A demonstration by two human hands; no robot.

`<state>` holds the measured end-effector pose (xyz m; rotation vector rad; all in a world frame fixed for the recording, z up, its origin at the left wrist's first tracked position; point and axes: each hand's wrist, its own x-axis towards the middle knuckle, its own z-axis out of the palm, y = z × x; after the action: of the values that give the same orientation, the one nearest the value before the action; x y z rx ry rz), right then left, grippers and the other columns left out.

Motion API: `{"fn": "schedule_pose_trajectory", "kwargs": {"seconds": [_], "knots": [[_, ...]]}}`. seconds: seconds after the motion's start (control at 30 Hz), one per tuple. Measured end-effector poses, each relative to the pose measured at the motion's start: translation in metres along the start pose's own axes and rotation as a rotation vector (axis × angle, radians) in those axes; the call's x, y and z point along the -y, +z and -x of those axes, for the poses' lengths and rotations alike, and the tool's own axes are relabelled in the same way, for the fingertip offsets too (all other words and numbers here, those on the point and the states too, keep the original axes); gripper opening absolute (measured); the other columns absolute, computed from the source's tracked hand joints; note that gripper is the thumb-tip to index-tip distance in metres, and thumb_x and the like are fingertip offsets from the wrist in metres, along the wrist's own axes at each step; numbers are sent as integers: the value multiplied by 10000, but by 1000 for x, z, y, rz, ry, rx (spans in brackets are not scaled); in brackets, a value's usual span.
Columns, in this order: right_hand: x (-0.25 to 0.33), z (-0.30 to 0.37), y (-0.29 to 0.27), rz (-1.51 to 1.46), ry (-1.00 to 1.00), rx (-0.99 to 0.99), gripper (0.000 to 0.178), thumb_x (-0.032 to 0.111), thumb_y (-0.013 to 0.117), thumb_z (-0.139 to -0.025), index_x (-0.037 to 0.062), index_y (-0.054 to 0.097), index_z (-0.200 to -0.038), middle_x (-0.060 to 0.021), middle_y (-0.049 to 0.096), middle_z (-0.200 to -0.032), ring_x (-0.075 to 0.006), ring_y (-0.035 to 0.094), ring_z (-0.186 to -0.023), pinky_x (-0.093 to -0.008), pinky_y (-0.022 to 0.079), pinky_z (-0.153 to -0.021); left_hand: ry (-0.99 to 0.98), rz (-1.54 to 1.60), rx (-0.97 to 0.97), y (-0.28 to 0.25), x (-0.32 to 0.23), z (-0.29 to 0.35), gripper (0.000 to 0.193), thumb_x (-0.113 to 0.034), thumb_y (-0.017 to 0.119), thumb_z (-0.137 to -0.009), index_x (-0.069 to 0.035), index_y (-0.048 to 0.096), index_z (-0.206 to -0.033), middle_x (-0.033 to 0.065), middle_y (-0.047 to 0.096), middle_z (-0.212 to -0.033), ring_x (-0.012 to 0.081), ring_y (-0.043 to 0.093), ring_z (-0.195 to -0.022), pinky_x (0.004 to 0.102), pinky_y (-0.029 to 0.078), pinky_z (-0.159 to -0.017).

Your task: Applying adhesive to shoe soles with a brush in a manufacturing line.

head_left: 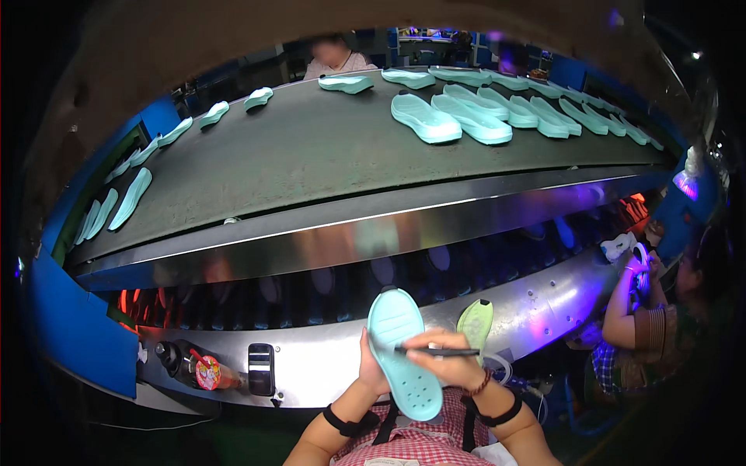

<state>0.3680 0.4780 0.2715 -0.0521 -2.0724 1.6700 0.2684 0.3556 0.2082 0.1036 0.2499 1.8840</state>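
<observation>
A light turquoise shoe sole (pixel 395 317) is held up in front of me, toe end away, with a cluster of small holes near its heel. My left hand (pixel 371 366) grips it by the left edge. Between the fingers of my right hand (pixel 452 365) is a slim black pen-like tool (pixel 457 352). Its tip meets or hovers just over the middle of the sole; I cannot tell which. A pale green sole (pixel 476 320) with a black tab lies on the metal ledge (pixel 311 365), beyond my right hand.
Several turquoise soles (pixel 423 118) lie on the dark conveyor belt (pixel 272 155). Below it runs a slot with dark soles and glowing heaters (pixel 128 307). On the ledge's left are a black bottle (pixel 167 356), a cup (pixel 208 373) and a phone (pixel 262 370). A co-worker (pixel 633 322) sits right; another person (pixel 338 60) is opposite.
</observation>
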Motion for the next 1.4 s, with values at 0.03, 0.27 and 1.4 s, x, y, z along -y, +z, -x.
{"fn": "schedule_pose_trajectory", "kwargs": {"seconds": [0.03, 0.27, 1.4], "knots": [[12, 4, -2, -66, 75, 127, 183, 3, 676, -697, -4, 653, -879, -118, 641, -906, -183, 607, -846, -288, 468, -779, -3, 79, 10, 2, -4, 2, 802, -686, 151, -800, -95, 322, -1315, 135, 457, -1240, 297, 482, -1093, 453, 382, -933], [13, 7, -16, -68, 46, 26, 189, -23, 644, -710, -2, 654, -897, -116, 640, -912, -179, 612, -842, -298, 472, -780, -14, -171, 6, 11, 2, 5, 763, -659, 172, -814, -100, 353, -1301, 126, 469, -1234, 312, 494, -1077, 452, 399, -914], [22, 25, -39, -42, -122, 362, 229, -5, 686, -678, 33, 663, -902, -75, 660, -887, -192, 599, -817, -285, 469, -733, 723, -315, 81, 44, -38, -10, 963, -817, 171, -680, -38, 471, -1159, 237, 557, -921, 330, 572, -734, 424, 480, -650]]}}
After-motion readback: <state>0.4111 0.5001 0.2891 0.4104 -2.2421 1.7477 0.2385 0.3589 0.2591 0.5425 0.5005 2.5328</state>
